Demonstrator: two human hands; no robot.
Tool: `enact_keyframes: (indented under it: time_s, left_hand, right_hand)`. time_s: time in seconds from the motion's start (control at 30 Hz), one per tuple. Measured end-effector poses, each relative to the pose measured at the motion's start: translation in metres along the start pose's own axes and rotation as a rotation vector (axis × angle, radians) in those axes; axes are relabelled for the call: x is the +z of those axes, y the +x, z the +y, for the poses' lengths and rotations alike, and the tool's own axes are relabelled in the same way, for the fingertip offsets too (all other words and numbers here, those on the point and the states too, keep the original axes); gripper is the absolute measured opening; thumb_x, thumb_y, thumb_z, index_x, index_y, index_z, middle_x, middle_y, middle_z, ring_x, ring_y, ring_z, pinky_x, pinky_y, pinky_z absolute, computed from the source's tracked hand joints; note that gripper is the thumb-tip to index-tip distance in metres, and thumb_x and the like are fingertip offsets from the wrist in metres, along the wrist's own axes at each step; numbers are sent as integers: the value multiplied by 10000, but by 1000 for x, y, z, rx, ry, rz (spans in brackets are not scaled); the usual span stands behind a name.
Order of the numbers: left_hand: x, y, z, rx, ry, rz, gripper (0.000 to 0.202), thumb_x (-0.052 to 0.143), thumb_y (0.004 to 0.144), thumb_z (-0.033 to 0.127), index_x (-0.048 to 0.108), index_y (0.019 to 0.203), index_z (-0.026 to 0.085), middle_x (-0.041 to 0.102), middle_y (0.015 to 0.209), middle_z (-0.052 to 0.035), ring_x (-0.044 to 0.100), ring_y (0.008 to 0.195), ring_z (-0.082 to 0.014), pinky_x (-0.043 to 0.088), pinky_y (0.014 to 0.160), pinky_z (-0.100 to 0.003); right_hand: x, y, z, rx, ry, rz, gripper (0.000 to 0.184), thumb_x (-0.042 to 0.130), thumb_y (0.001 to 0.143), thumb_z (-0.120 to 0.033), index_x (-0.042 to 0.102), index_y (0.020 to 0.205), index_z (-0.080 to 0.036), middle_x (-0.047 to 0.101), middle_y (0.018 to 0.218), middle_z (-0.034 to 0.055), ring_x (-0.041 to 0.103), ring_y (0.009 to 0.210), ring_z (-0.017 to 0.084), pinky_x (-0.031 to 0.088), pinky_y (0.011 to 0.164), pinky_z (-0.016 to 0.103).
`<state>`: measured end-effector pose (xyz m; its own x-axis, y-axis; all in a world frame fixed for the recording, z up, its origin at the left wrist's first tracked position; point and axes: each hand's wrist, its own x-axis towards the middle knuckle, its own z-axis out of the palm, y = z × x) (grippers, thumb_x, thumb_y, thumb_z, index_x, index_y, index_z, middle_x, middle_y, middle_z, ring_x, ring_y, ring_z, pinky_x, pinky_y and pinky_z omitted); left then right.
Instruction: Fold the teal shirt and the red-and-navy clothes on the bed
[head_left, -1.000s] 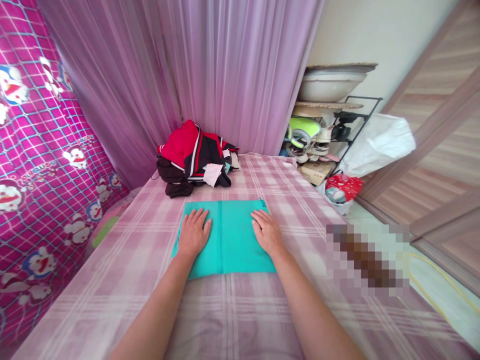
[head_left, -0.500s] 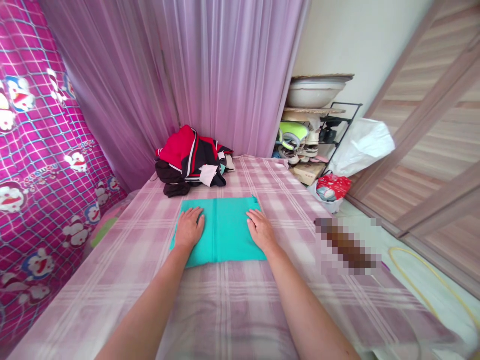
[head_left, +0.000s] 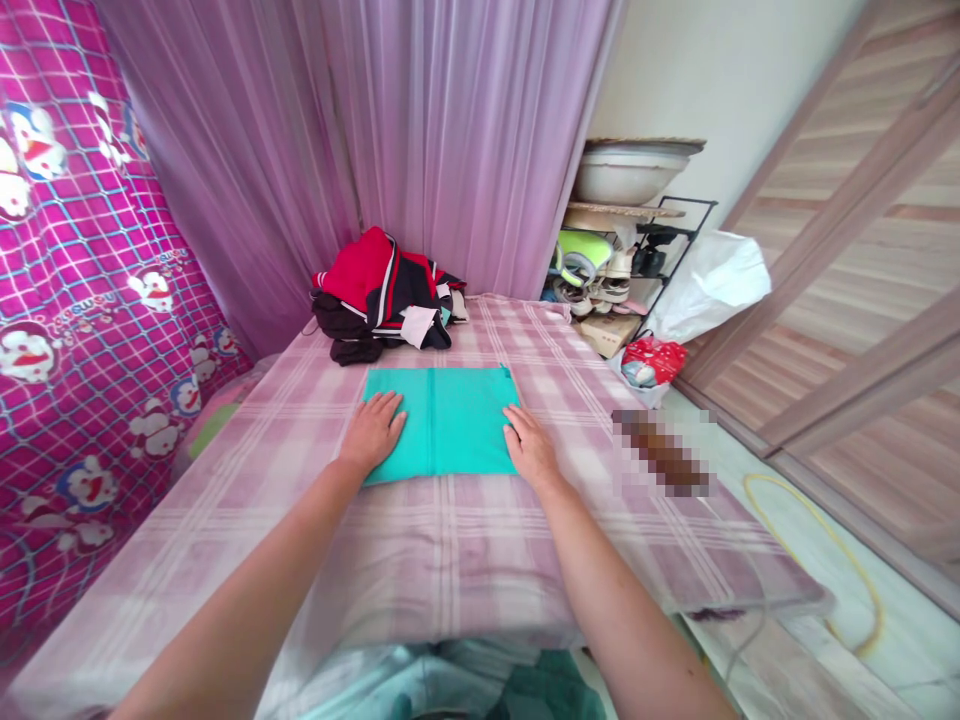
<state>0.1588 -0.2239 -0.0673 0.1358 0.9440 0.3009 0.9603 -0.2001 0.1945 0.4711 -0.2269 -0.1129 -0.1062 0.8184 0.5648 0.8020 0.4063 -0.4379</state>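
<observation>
A teal piece of cloth (head_left: 457, 425), folded into a flat rectangle with a seam line down its left part, lies on the plaid bedsheet (head_left: 442, 560). My left hand (head_left: 373, 430) rests flat over its left edge with the fingers stretched out. On the opposite edge lies my right hand (head_left: 531, 443), its fingers extended onto the fabric and the palm partly beyond it. Neither hand grasps the cloth.
Behind the cloth sits a pile of red and dark clothes (head_left: 375, 285) against purple curtains (head_left: 457, 130). A shoe rack (head_left: 667, 255) with a basin (head_left: 630, 172) stands at the right, beside a white plastic bag (head_left: 720, 280). A pixelated brown item (head_left: 664, 455) lies near the bed's right side.
The view has shifted, showing more of the bed's near edge. My hands stay on the cloth's sides, now slightly farther out, and its lower left corner looks straighter.
</observation>
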Motion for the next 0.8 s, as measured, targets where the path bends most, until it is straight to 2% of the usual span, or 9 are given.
enact_keyframes:
  time_s: [0.07, 0.17, 0.27, 0.37, 0.47, 0.6, 0.7, 0.8]
  left_hand:
    - [0, -14, -8, -15, -2, 45, 501, 383, 970, 381, 546, 1396, 174, 508, 1495, -103, 420, 1406, -286, 319, 1167, -474]
    - [-4, -32, -18, -158, 7, 119, 542, 397, 959, 410, 530, 1404, 129, 487, 1504, -142, 412, 1405, -313, 308, 1164, -498]
    - [-10, -42, -19, -266, 19, 92, 565, 398, 961, 428, 502, 1423, 120, 508, 1485, -150, 408, 1405, -329, 266, 1173, -539]
    - [-15, -44, -15, -322, 32, 31, 564, 385, 972, 439, 504, 1421, 120, 563, 1433, -155, 432, 1388, -323, 239, 1180, -549]
    - [-18, -45, -14, -414, 67, 46, 509, 377, 978, 455, 605, 1328, 164, 549, 1448, -147, 413, 1397, -342, 249, 1160, -595]
    - [-18, -46, -18, -467, 58, 45, 433, 419, 965, 482, 708, 1168, 232, 525, 1477, -109, 391, 1411, -352, 275, 1137, -628]
    - [-17, -45, -22, -479, 3, 8, 412, 455, 952, 482, 707, 1170, 240, 526, 1479, -94, 384, 1419, -349, 269, 1138, -639]
    - [-17, -44, -23, -511, -53, -28, 410, 477, 943, 483, 697, 1187, 238, 512, 1492, -92, 365, 1433, -347, 265, 1136, -653]
  right_hand:
    - [-2, -1, 0, 28, -8, 26, 438, 390, 947, -301, 668, 1256, -164, 640, 1335, 126, 580, 1235, 239, 428, 1099, 419]
    - [-5, -3, 1, 102, -59, 66, 431, 407, 936, -312, 679, 1235, -162, 635, 1334, 140, 582, 1220, 252, 438, 1076, 424]
    - [-8, -3, 4, 134, -97, 72, 420, 411, 927, -314, 700, 1191, -161, 642, 1318, 144, 584, 1206, 257, 437, 1060, 417]
    - [-11, -3, 6, 140, -111, 56, 421, 383, 936, -309, 702, 1174, -172, 687, 1241, 130, 613, 1140, 240, 447, 1021, 389]
    - [-13, -3, 7, 201, -187, 49, 423, 379, 946, -326, 691, 1183, -166, 712, 1179, 126, 620, 1093, 242, 437, 996, 387]
    - [-15, -4, 4, 288, -347, 9, 413, 402, 953, -373, 735, 1078, -165, 691, 1226, 133, 537, 1215, 295, 383, 1036, 456]
    - [-16, -5, 1, 332, -416, -68, 422, 398, 960, -390, 765, 1004, -185, 668, 1276, 118, 472, 1287, 313, 358, 1053, 484]
    - [-16, -5, 0, 366, -431, -106, 437, 393, 963, -408, 765, 1039, -193, 647, 1300, 117, 441, 1311, 319, 349, 1057, 500]
